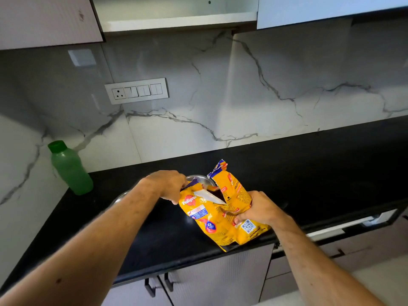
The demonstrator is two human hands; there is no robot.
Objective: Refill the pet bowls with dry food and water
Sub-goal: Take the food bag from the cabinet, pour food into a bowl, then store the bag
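Both hands grip your torn yellow food bag [217,219] at the bench's [331,164] front edge, left hand [169,185] pinching its top flap, right hand [259,208] clutching its side, bowl [199,179] just behind.

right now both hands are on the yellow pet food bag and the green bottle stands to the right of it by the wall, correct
Not quite. The head view shows the green bottle to the left of the bag, by the wall. The rest holds: the left hand and right hand both grip the yellow pet food bag.
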